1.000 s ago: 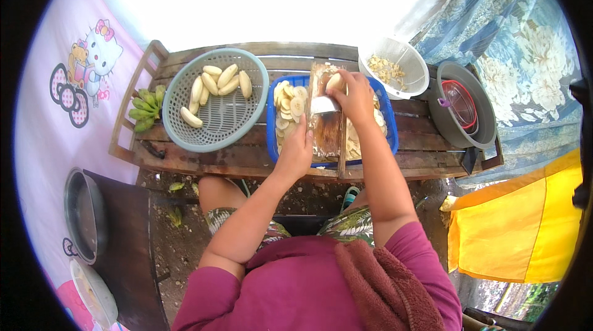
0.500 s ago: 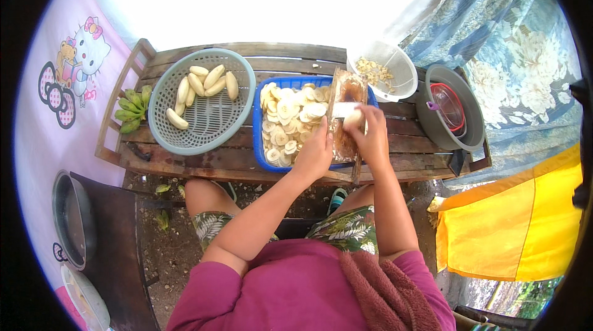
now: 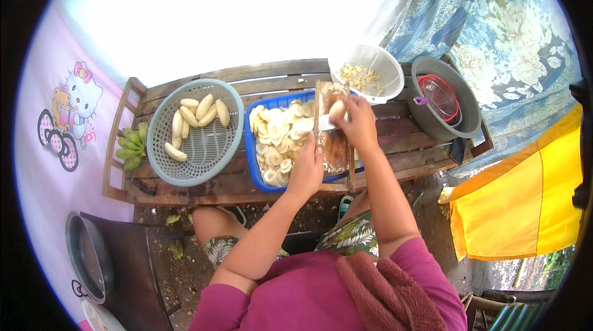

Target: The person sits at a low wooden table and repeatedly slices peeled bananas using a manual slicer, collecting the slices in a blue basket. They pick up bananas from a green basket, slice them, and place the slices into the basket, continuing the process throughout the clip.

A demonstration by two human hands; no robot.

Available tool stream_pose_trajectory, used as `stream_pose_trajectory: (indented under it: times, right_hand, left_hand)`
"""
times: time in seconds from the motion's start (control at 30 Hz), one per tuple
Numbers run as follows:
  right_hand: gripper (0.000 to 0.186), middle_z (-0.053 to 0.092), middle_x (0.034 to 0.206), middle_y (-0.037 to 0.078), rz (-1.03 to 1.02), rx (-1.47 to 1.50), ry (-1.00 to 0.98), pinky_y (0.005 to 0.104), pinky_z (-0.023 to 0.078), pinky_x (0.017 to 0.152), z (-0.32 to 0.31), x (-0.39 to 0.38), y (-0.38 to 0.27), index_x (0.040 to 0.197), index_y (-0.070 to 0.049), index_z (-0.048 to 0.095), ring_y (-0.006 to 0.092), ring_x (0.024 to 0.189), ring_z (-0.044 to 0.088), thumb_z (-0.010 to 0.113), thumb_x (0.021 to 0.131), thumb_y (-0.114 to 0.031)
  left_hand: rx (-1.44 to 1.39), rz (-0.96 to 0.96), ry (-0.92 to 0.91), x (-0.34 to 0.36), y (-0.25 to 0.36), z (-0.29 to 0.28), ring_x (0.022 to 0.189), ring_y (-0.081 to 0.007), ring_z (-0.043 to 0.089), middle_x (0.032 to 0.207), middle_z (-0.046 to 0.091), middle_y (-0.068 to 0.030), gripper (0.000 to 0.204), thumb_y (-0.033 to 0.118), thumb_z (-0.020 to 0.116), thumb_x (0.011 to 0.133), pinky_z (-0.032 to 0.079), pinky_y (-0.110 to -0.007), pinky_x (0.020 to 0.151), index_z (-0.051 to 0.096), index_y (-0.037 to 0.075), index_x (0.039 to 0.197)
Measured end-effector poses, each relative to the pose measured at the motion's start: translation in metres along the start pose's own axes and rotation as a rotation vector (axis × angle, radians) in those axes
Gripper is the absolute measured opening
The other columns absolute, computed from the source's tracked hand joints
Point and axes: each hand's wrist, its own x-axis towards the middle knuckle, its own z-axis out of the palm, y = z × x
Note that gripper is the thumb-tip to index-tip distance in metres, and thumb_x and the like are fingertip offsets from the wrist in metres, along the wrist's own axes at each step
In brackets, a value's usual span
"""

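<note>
A wooden slicer board (image 3: 336, 153) with a pale blade strip lies across the right side of a blue basket (image 3: 252, 167). Thin round banana slices (image 3: 281, 136) fill the basket to the left of the board. My left hand (image 3: 307, 169) grips the board's left edge, fingers partly hidden beneath it. A peeled banana piece (image 3: 337, 109) is pinched in my right hand (image 3: 361, 126), against the board just beyond the blade.
A grey-green colander (image 3: 159, 161) with several peeled bananas stands left on the slatted bench (image 3: 395, 164), beside green unpeeled bananas (image 3: 130, 147). Behind the board is a white basket (image 3: 397, 78) of small pieces. A grey basin (image 3: 472, 122) holds a red-rimmed strainer (image 3: 458, 99) at right.
My right hand has slid the banana piece away from me, from the near side of the blade to its far side. My left hand keeps its hold. The whole view has shifted somewhat.
</note>
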Motion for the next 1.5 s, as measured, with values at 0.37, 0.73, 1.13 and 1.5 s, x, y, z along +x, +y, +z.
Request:
stream_pose_trajectory:
  times: [0.37,0.73,1.13,1.5]
  right_hand:
    - [0.054,0.058,0.120,0.014,-0.037,0.020,-0.016,0.0464,0.043,0.098,-0.003,-0.009,0.008,0.121,-0.015,0.065,0.0366,0.117,0.054,0.082,0.071,-0.027]
    - [0.052,0.052,0.132,0.018,-0.014,-0.002,-0.156,0.0496,0.035,0.107,-0.035,-0.081,-0.012,0.120,-0.018,0.066,0.0409,0.132,0.042,0.082,0.072,-0.027]
    - [0.050,0.050,0.134,0.017,0.088,0.005,-0.117,0.0494,0.035,0.106,-0.015,-0.013,0.002,0.121,-0.020,0.065,0.0383,0.130,0.044,0.079,0.076,-0.035]
    - [0.051,0.051,0.134,0.017,0.067,-0.032,-0.049,0.0467,0.038,0.105,0.007,0.014,0.013,0.123,-0.016,0.065,0.0380,0.127,0.046,0.079,0.077,-0.032]
  left_hand:
    - [-0.035,-0.074,-0.049,0.001,0.000,-0.001,0.106,-0.0423,0.056,0.114,0.058,-0.0303,0.051,0.016,0.043,0.101,0.044,-0.045,0.092,0.033,-0.009,0.145]
    - [-0.028,0.029,0.035,-0.001,-0.008,0.005,0.109,-0.0427,0.056,0.118,0.057,-0.0307,0.051,0.016,0.044,0.101,0.044,-0.044,0.094,0.034,-0.007,0.146]
    - [-0.019,-0.096,-0.003,0.001,-0.004,0.003,0.104,-0.0425,0.057,0.111,0.058,-0.0309,0.051,0.019,0.044,0.102,0.045,-0.044,0.092,0.035,-0.006,0.146]
    - [-0.039,-0.097,0.005,0.001,-0.005,0.004,0.099,-0.0426,0.059,0.109,0.059,-0.0315,0.052,0.017,0.044,0.101,0.045,-0.045,0.090,0.034,-0.005,0.147]
